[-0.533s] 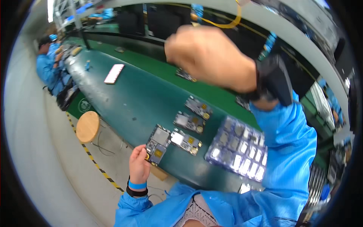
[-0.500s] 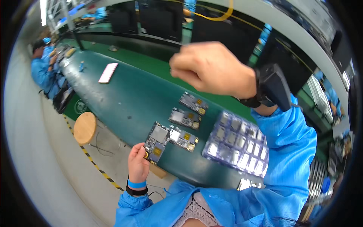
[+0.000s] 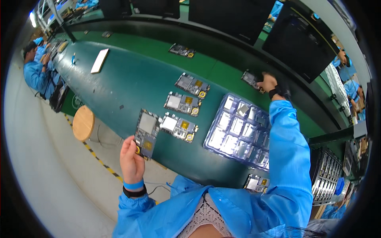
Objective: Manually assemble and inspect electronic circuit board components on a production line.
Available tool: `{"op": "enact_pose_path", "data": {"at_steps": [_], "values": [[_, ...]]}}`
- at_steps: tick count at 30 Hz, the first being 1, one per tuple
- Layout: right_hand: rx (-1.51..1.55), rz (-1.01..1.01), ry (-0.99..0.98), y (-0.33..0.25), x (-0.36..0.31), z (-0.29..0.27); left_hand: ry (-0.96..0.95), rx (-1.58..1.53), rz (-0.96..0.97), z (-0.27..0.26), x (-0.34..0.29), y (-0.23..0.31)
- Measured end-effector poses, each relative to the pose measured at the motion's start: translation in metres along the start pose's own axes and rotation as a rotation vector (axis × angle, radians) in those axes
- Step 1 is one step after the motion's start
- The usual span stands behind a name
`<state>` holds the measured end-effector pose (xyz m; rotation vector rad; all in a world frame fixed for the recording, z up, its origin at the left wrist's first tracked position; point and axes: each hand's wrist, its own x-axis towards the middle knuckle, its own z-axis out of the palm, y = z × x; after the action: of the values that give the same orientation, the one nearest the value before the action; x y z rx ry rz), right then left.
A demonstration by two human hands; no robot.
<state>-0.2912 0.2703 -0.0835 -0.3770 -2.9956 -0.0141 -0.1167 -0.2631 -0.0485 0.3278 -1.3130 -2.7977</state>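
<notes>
Held board: a dark, oblong circuit board [image 3: 147, 123] with a silver-grey metal square and a gold-coloured patch, at the near edge of the dark green tabletop [image 3: 127, 85]; hours below are counted from it, twelve at the picture's top. Whether it rests or is lifted, I cannot tell.
Left grip: the left grip [image 3: 132, 162], between six and seven o'clock, is closed on the board's lower end, thumb against fingers.
Neighbouring boards: a silver-and-black circuit board [image 3: 174, 126] just beside it at three o'clock, a second such board [image 3: 180, 103] at two, a third [image 3: 189, 84] between one and two.
Tray: a clear plastic compartment tray [image 3: 234, 158] of shiny flat pieces at three o'clock, partly behind the blue right sleeve [image 3: 293, 139].
Right grip: the right grip [image 3: 268, 82], between two and three o'clock, is at the near end of a small dark board [image 3: 249, 77] on the brighter green strip [image 3: 218, 69]; contact seems likely, but whether it is closed on the board I cannot tell.
Just changed: half a second ago the right grip was raised close to the camera; now it is far back at that board, while the left grip has kept its pinch.
Meaning: I judge the work is now split, one board kept in the left, another being attended to by the right.
Farther out: a pale flat slab [image 3: 99, 61] at eleven, a round wooden stool [image 3: 83, 123] at nine.
</notes>
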Motion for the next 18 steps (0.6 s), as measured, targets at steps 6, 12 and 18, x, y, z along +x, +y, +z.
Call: {"op": "enact_pose_path", "data": {"at_steps": [6, 12, 18], "values": [[0.204, 0.037, 0.162, -0.018, -0.018, -0.039, 0.043, -0.056, 0.09, 0.002, 0.0, 0.019], [0.681, -0.343, 0.092, -0.214, -0.053, -0.104, 0.111, -0.087, 0.2, -0.021, -0.016, 0.033], [0.9, -0.544, -0.266, -0.38, -0.078, -0.033, 0.045, -0.198, 0.196, -0.027, -0.023, 0.038]]}}
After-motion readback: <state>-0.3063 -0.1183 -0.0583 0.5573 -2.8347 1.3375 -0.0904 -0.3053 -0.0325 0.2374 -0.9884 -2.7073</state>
